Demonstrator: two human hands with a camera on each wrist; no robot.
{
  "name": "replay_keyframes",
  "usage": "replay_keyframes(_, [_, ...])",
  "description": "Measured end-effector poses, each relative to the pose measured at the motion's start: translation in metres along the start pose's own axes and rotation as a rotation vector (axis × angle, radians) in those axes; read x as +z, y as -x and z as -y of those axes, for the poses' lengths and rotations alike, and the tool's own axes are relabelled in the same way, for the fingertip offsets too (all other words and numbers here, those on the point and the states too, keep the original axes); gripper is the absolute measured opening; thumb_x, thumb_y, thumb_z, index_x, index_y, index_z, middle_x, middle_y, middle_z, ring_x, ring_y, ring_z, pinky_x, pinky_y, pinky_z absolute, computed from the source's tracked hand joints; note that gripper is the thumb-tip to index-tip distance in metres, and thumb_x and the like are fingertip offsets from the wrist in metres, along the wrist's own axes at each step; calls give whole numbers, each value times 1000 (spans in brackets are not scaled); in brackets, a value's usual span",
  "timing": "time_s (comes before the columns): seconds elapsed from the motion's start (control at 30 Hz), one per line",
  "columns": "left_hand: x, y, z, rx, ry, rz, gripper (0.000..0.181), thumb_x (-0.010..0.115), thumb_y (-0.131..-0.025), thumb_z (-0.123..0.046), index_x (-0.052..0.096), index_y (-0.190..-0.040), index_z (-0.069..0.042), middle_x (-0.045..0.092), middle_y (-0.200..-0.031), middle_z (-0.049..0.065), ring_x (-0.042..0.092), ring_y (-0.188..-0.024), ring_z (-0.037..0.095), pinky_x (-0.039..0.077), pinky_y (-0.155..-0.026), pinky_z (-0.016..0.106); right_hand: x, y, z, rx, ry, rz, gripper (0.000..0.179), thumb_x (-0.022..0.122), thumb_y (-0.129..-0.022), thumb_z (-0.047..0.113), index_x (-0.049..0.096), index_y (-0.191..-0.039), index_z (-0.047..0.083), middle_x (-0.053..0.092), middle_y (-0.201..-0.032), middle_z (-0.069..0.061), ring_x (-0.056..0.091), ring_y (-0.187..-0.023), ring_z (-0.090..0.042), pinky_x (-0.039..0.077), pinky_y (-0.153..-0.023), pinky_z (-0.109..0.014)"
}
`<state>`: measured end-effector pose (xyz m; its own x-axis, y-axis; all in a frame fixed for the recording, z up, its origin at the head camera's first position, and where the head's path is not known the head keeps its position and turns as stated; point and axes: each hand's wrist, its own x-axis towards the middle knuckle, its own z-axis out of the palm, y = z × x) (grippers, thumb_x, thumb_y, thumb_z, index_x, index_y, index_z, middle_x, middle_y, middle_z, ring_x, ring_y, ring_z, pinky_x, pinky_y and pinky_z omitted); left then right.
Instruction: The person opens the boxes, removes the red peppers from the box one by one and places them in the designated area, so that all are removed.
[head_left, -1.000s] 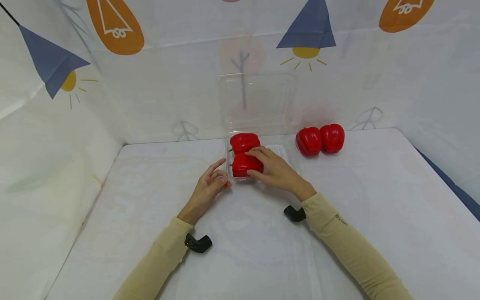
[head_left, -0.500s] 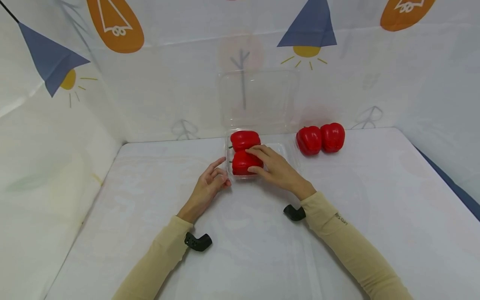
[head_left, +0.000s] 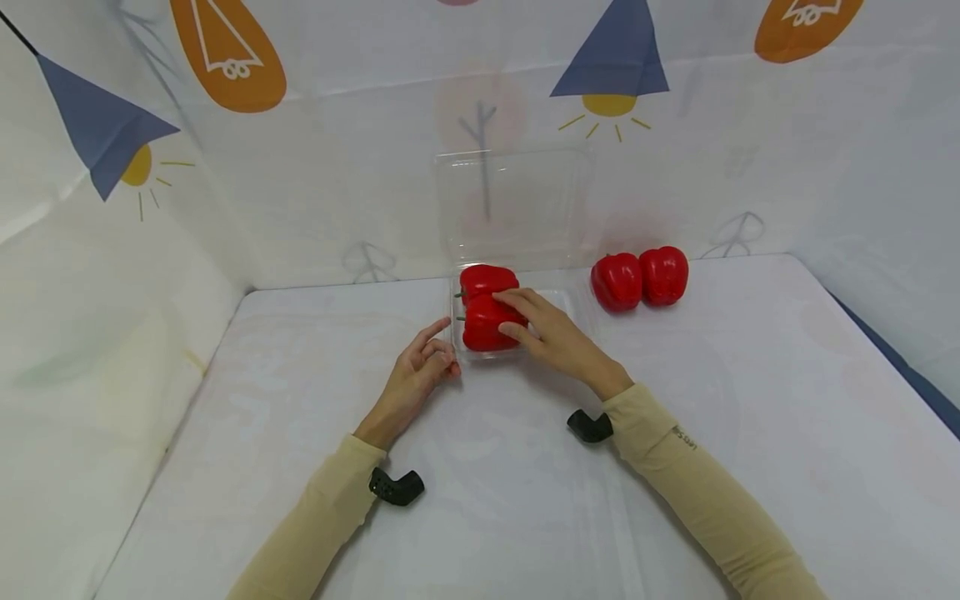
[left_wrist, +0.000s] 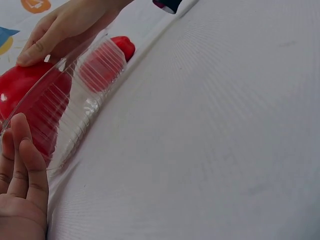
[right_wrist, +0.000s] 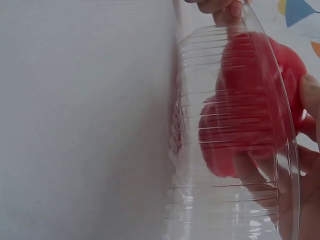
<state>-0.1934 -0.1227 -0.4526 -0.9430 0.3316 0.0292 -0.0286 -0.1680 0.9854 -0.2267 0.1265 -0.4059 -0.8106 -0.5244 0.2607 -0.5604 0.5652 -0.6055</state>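
A clear plastic clamshell box [head_left: 558, 302] stands at the table's back edge, its lid [head_left: 517, 208] raised against the backdrop. Inside, along the left, lie two red bell peppers: a far one [head_left: 483, 277] and a near one [head_left: 486, 327]. My right hand [head_left: 558, 337] grips the near pepper between thumb and fingers. The right wrist view shows this bell pepper [right_wrist: 240, 100] through the box's ribbed wall. Beside the box's left front corner is my left hand [head_left: 416, 371], holding nothing. In the left wrist view its fingers [left_wrist: 35, 165] lie against or very near the box's rim.
Two more red bell peppers, one at the left [head_left: 617, 283] and one at the right [head_left: 664, 275], sit side by side on the white table [head_left: 487, 500], right of the box. A printed cloth backdrop [head_left: 337, 167] rises behind the table.
The near bell pepper has shifted slightly away from me and turned a little, now close up to the far one. My right thumb has moved with it. The left hand has stayed in place.
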Motion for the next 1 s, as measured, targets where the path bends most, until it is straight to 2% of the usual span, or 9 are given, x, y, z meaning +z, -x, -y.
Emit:
replay_keyframes(0.23, [0, 1, 1, -2, 4, 0, 52, 47, -96, -5, 34, -145, -19, 52, -94, 0, 59, -83, 11, 53, -82, 22, -3, 1, 0, 57, -92, 21, 51, 52, -95, 37, 40, -142, 21, 47, -135, -2, 52, -117, -21, 50, -96, -38])
replay_keyframes(0.47, [-1, 1, 2, -11, 5, -8, 53, 47, -95, -5, 34, -144, -19, 52, -94, 1, 59, -82, 12, 53, -81, 22, -3, 1, -2, 81, -104, 28, 52, 53, -94, 41, 40, -141, 24, 46, -135, 0, 52, -115, -20, 51, -93, -37])
replay_keyframes(1.0, [-2, 1, 1, -4, 32, 13, 54, 48, -95, -6, 33, -145, -18, 52, -94, 0, 59, -83, 12, 52, -80, 21, -7, -1, 1, 97, -139, 35, 56, 59, -90, 43, 41, -138, 21, 47, -130, 0, 48, -117, -18, 50, -95, -39])
